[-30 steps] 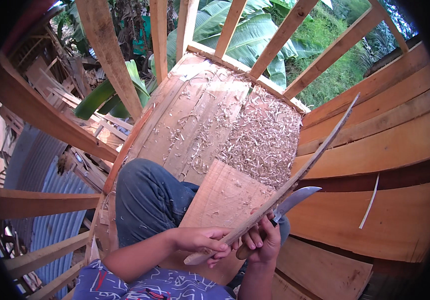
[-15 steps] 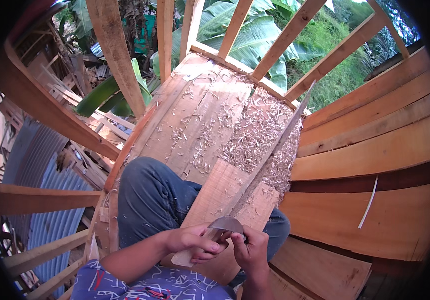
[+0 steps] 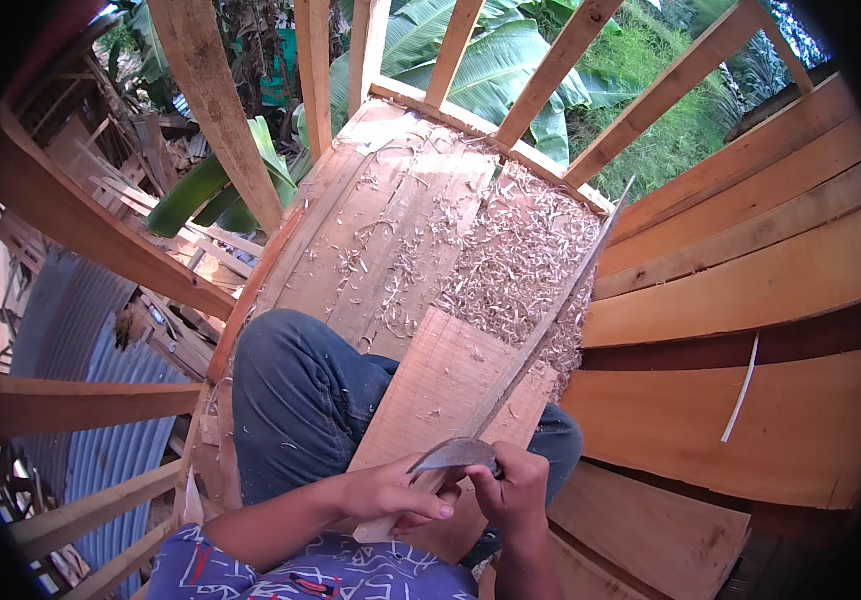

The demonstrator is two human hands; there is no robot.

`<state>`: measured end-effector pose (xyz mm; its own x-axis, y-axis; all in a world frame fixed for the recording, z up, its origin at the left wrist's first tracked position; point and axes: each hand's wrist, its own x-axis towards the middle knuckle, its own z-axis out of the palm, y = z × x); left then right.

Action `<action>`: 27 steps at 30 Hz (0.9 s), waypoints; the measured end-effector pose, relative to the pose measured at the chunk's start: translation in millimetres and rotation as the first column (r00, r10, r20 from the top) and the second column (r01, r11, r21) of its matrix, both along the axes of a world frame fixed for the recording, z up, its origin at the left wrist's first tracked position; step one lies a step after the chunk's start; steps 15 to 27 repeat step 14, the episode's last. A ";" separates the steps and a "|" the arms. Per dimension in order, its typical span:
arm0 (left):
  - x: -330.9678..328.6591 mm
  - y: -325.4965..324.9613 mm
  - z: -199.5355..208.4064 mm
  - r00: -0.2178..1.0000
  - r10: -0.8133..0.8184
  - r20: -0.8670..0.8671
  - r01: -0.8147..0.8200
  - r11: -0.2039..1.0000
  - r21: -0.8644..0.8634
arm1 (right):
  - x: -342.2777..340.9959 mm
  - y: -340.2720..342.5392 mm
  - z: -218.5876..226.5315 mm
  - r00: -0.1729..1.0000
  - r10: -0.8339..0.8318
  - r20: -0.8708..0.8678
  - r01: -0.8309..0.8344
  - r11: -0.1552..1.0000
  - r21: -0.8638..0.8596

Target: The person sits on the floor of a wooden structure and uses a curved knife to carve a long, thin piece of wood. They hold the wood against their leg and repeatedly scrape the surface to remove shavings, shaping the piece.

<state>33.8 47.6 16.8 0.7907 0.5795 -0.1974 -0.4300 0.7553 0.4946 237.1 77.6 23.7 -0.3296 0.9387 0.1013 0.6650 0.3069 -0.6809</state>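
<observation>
A long, thin wooden strip [image 3: 556, 322] runs from my lap up to the far right corner of the floor. My left hand [image 3: 400, 500] is wrapped round its near end, which pokes out past the fingers. In my right hand [image 3: 514, 488] is a knife, its broad curved dark blade [image 3: 455, 455] lying across the strip just beyond the left hand. The knife's handle is mostly hidden by the fingers. Under the strip, a wide flat wooden board [image 3: 420, 395] rests across my legs.
Curled wood shavings [image 3: 515, 265] cover the plank floor [image 3: 335, 270] ahead. A plank wall [image 3: 730, 300] stands close on the right. Upright wooden studs [image 3: 215, 110] surround the left and far sides, with corrugated metal sheets [image 3: 115, 430] beyond the left edge.
The knife blade has turned, its tip now pointing left across the strip. My right hand has moved slightly up and right. Both hands keep their grip.
</observation>
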 end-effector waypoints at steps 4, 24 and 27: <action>9.2 8.1 -5.0 1.000 0.012 -0.018 -0.012 1.000 -0.029 | 1.8 5.4 -18.3 0.984 -0.167 -0.064 0.168 0.986 0.001; 16.3 18.4 -6.3 0.999 -0.020 -0.037 0.020 1.000 -0.010 | 9.4 9.6 -24.8 0.953 -0.293 -0.074 0.299 0.949 0.097; 16.3 18.4 -6.3 0.999 -0.020 -0.037 0.020 1.000 -0.010 | 9.4 9.6 -24.8 0.953 -0.293 -0.074 0.299 0.949 0.097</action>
